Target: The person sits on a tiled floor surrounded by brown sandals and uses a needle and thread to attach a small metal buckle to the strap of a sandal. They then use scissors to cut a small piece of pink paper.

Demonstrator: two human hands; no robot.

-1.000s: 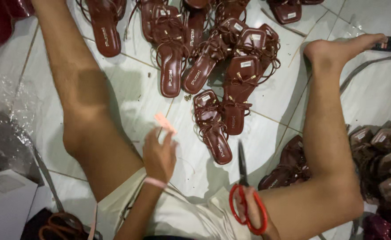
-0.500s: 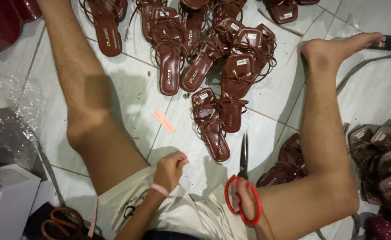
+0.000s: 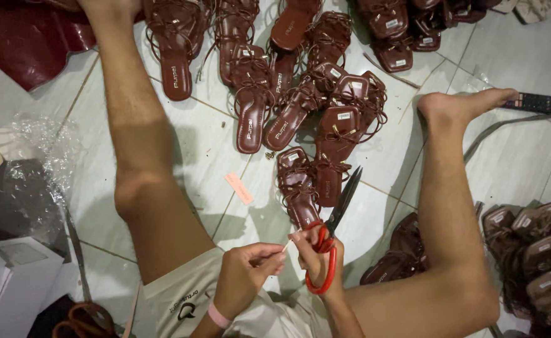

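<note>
I sit on a tiled floor with my bare legs spread. My right hand (image 3: 318, 260) holds red-handled scissors (image 3: 333, 233), the black blades pointing up and away. My left hand (image 3: 245, 276) pinches a small thin pale piece beside the right hand's fingertips; the two hands meet in front of my lap. Just beyond the scissor blades lies a dark brown strappy sandal (image 3: 297, 186). A small pink tag (image 3: 238, 188) lies flat on the tile to the left of that sandal.
Several brown strappy sandals (image 3: 269, 94) are strewn between my legs, more at the upper right (image 3: 400, 31) and lower right (image 3: 535, 250). Crumpled clear plastic (image 3: 40, 156) and white boxes (image 3: 9, 281) lie left. A black remote (image 3: 538, 102) sits by my right foot.
My left hand dropped from near the pink tag back to my lap and now meets the right hand. The right hand brought the scissors leftward and tilted the blades.
</note>
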